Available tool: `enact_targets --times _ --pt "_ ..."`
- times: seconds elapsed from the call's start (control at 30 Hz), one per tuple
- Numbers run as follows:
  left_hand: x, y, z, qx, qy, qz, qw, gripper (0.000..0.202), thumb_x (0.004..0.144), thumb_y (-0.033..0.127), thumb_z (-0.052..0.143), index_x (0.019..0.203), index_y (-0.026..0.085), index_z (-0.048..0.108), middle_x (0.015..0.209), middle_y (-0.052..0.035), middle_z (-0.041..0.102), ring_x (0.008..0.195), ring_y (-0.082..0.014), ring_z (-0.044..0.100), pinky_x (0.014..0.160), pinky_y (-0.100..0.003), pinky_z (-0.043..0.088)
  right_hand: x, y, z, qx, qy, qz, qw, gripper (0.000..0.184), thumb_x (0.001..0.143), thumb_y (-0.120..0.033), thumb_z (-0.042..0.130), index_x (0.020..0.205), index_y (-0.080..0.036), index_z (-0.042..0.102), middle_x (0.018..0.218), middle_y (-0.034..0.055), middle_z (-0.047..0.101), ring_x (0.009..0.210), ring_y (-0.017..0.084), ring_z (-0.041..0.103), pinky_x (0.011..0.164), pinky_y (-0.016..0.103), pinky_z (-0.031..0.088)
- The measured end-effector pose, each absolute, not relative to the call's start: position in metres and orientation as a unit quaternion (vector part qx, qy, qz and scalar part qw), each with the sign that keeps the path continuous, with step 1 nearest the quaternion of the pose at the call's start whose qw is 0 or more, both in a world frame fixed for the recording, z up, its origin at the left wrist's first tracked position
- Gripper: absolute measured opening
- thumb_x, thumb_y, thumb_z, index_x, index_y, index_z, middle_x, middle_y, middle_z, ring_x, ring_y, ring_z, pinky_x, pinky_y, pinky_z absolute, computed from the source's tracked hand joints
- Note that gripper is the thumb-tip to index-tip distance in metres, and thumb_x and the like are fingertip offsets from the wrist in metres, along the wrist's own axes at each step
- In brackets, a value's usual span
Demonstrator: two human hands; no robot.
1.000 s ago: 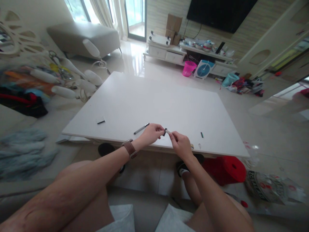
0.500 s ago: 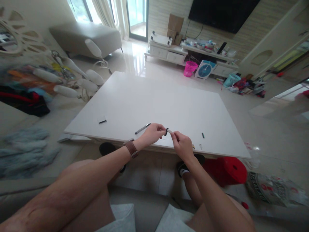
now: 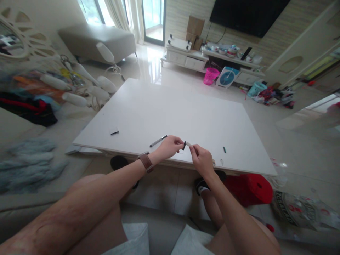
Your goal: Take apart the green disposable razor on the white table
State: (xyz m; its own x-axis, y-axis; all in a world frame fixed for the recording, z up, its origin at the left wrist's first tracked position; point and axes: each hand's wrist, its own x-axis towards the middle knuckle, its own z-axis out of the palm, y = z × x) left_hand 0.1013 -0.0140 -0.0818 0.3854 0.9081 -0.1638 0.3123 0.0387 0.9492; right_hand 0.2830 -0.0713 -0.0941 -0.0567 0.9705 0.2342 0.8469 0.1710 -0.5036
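Observation:
Above the near edge of the white table (image 3: 180, 109), my left hand (image 3: 171, 146) pinches a small black piece (image 3: 184, 145) between thumb and fingers. My right hand (image 3: 202, 158) has its fingers closed on a short pale stick (image 3: 188, 144), whose far end meets the black piece. What exactly these two small parts are is too small to tell. A grey and black pen (image 3: 158, 141) lies left of my left hand. To the right lie a small dark strip (image 3: 224, 149) and a tiny clear item (image 3: 222, 162).
Far left on the table rests a black strip (image 3: 114, 133) with a clear piece. A lamp with white shades (image 3: 75, 99) stands by the left edge. Below the right edge are a red roll-like object (image 3: 256, 187) and a printed bag (image 3: 297, 210).
The view has shifted slightly. Both hands keep their grip on the small parts, with the black piece turned a little.

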Motion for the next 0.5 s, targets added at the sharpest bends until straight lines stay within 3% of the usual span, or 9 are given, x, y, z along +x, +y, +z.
enact_targets --times 0.5 --pt "0.1016 -0.0147 -0.0802 0.643 0.484 0.275 0.526 0.017 0.077 0.021 0.059 0.077 0.012 0.073 0.062 -0.0023 0.067 0.056 -0.0111 0.06 0.052 -0.019 0.044 0.2815 -0.0718 -0.0938 -0.621 -0.721 0.143 0.273 0.036 0.1 -0.041 0.043 0.073 -0.021 0.055 0.061 -0.001 0.053 0.056 0.013 0.044 0.058 0.028 0.024"
